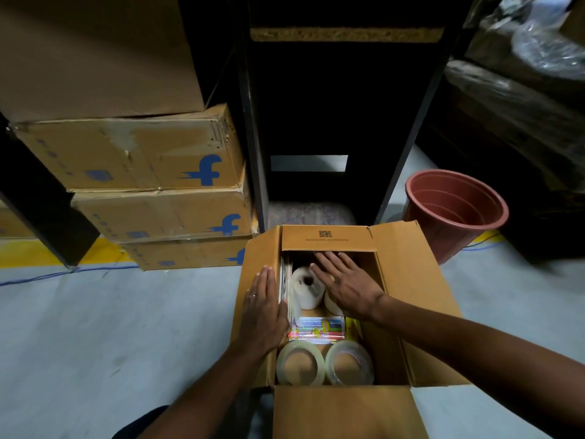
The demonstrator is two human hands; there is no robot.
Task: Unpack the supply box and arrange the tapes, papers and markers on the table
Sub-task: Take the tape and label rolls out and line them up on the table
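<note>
Cardboard supply box (411, 280) sits on the grey floor (95, 327) at 6 o'clock in the head view, all four flaps folded outward, long axis running 12 to 6. Left hand (262, 312) lies flat on the 9 o'clock flap, fingers straight and together, pointing to 12; it grips nothing. Right hand (345, 283) hovers over the opening, fingers spread and straight, pointing toward 11, holding nothing.

Contents: two clear tape rolls (300, 364) lie flat side by side at the 6 o'clock end. A marker pack (316, 329) lies just beyond them, long axis 9 to 3. Two white paper rolls (307, 285) lie beyond the pack, the right one mostly hidden by the wrist. Papers (285, 283) stand on edge against the 9 o'clock wall.

Stacked printed cartons (142, 185) stand at 10 o'clock, and a red-brown plastic pot (456, 213) at 2 o'clock.
</note>
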